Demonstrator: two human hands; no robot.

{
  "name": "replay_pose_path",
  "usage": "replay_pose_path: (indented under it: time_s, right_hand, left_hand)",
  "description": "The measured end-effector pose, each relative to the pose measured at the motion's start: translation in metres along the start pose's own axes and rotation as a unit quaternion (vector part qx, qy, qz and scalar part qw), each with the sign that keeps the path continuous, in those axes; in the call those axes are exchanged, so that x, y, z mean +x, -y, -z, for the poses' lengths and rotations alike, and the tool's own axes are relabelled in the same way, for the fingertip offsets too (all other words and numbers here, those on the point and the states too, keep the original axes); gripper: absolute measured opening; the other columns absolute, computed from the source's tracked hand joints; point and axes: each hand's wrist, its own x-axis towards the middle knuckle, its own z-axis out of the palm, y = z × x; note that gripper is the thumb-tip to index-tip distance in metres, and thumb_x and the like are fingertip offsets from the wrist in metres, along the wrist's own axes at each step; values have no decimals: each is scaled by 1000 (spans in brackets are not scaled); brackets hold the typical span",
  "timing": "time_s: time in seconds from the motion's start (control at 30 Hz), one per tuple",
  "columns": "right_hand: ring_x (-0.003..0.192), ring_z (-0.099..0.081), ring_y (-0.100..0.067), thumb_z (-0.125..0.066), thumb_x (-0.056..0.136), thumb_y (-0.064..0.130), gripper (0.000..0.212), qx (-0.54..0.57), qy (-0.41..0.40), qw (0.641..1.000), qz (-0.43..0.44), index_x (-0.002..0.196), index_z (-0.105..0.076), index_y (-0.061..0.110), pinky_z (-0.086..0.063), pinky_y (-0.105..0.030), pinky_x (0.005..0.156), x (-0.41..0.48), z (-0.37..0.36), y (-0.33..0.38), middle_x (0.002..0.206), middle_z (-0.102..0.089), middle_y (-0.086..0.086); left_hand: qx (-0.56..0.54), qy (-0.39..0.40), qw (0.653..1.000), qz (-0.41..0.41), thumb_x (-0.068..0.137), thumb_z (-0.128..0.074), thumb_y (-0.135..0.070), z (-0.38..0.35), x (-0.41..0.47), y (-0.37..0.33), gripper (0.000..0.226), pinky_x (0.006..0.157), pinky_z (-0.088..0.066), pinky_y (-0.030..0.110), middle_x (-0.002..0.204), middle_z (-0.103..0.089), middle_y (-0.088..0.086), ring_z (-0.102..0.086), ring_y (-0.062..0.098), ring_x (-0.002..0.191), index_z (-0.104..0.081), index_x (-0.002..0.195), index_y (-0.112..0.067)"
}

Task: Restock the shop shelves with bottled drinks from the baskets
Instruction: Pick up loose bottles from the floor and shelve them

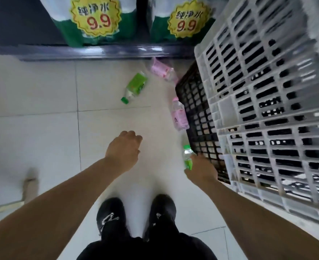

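At the bottom edge, black trouser legs and a pair of black shoes (pixel 136 212) stand on the pale tiled floor (pixel 42 91); the trousers are cut off by the frame. Both bare forearms reach forward and down. The left hand (pixel 124 147) shows only its back, with the fingers loosely bent down and their tips hidden. Nothing can be seen in it. The right hand (pixel 202 168) grips a green-labelled bottle (pixel 187 157) round its lower part, cap pointing away. The hand hides the base of the bottle, and the hand's fingers cannot be made out.

Just beside that hand a black basket (pixel 196 113) rests against a large white crate (pixel 267 109). The crate covers most of the basket and runs out of the frame on the right. What either one holds cannot be told.

A pink-labelled bottle (pixel 180 117) lies on the floor touching the basket's wall. Farther off lie a second green bottle (pixel 134 87) and another pink one (pixel 162 71), blurred, near the dark shelf base (pixel 98 51). On the shelf stand big water jugs (pixel 68 30), cut off at the top, with yellow price tags (pixel 95 15) reading 9.9. At far left is a blurred beige object (pixel 29 184), too unclear to name.
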Motion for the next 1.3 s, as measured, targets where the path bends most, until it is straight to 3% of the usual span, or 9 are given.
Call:
replay_pose_path:
  time_s: [0.1,0.3,0.43,0.53,0.73,0.87,1.03,1.17,1.3]
  right_hand:
    - [122,-48,-29,-61,87,41,59,-7,17,998,-54,135,-38,13,-49,-37,90,33,-38,-2,135,-46,-12]
    - [135,-37,-32,-66,84,43,102,69,27,985,-156,148,-1,-3,-43,-42,102,79,-90,7,150,-27,-21]
    - [127,-43,-31,-70,82,38,87,55,-42,974,-215,145,-21,1,-47,-38,95,102,-94,11,142,-37,-19]
    - [115,-50,-22,-70,79,37,53,-42,-60,990,-119,124,-53,15,-49,-30,82,116,-89,20,125,-48,-5]
    - [106,-53,-22,-68,78,37,46,-30,-63,992,109,118,-55,19,-46,-30,81,142,-65,67,115,-51,-3]
    - [103,-59,-26,-67,79,39,49,39,-74,987,135,120,-53,16,-45,-29,74,169,-38,102,115,-52,-6]
    - [100,-60,-27,-66,83,40,48,-3,-186,970,159,117,-46,14,-38,-29,64,194,-16,120,110,-56,-8]
    - [104,-58,-27,-64,84,48,53,-31,-214,967,139,122,-44,16,-37,-31,66,209,-7,123,113,-56,-8]
    - [104,-58,-30,-69,77,53,74,-48,-158,976,142,131,-34,18,-38,-33,67,212,-5,118,115,-53,-9]
  left_hand:
    - [16,0,1000,-5,93,-53,-25,-31,28,12,36,84,-48,35,117,-52,6,-47,23,114,-51,128,-15]
    - [54,5,998,-26,92,-56,-26,-69,71,27,33,81,-50,36,113,-54,6,-49,24,109,-54,124,-14]
    - [69,-2,997,-31,93,-55,-26,-75,99,36,34,81,-49,36,115,-54,5,-49,24,110,-54,124,-14]
    - [82,-10,996,-34,93,-54,-25,-72,118,41,33,81,-49,35,114,-54,6,-49,23,110,-54,124,-14]
    - [81,-30,996,-12,92,-55,-23,-62,143,58,32,81,-48,36,114,-52,6,-46,25,113,-54,123,-14]
    - [79,-47,996,0,92,-55,-23,-57,150,70,33,82,-47,37,117,-52,6,-45,25,115,-54,124,-14]
    - [89,-68,994,16,92,-57,-25,-55,162,88,40,89,-46,38,130,-44,8,-41,26,120,-49,130,-15]
    - [105,-100,989,10,88,-61,-29,-53,180,94,67,97,-41,40,148,-19,14,-28,31,131,-26,145,-23]
    - [108,-80,991,11,89,-63,-23,-49,209,94,88,115,-23,47,155,22,14,-1,39,144,-2,150,-37]
